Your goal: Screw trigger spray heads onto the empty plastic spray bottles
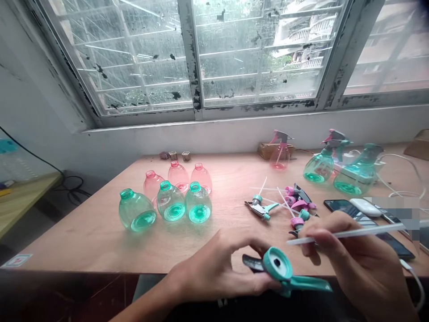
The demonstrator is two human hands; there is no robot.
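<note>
My left hand (228, 264) is closed on a teal spray nozzle head (286, 273), its round collar facing me and its trigger pointing right. Between thumb and fingers, my right hand (358, 259) pinches a white plastic tube (368, 231), held nearly level. The tube's left end is just above the nozzle's collar, apart from it. Beyond my hands lies a pile of pink and teal spray heads (298, 203) with thin tubes. One teal and grey spray head (261, 208) lies to their left. Open green bottles (170, 203) and pink bottles (178, 178) stand left on the table.
Assembled spray bottles, one pink (280, 156) and several green (318, 165), stand at the back right. A phone (342, 206), a white case (365, 207) and white cables (402, 156) lie on the right. Small metal-looking cubes (186, 156) sit near the wall below the window.
</note>
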